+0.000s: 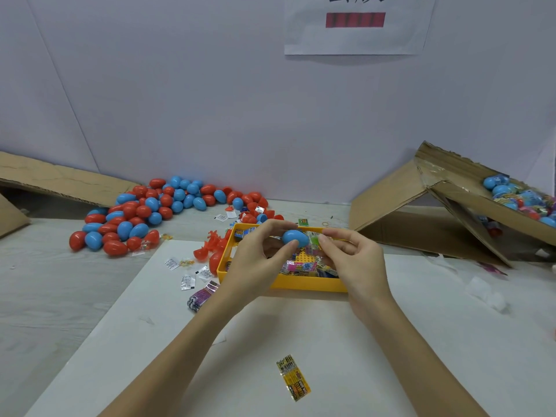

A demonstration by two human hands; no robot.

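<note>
Blue plastic egg [294, 237] pinched in left grip [255, 257], just above the yellow plastic tray [301, 285], probably so spills land inside. Right grip [358, 257] pinches a small green-clear packet [314, 239] at the egg's right end, likely for stuffing. Red and blue egg pile [144, 215] sits far left, out of the way.

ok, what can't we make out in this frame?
Head view:
- wall sheet: writing cut off by top edge.
- yellow tray: contents largely hidden behind left hand and right hand.
- right hand's grip: own fingers hide whether it holds anything beside blue egg.
- foil packet: print too small.
- cardboard box: cut off by right edge.
</note>
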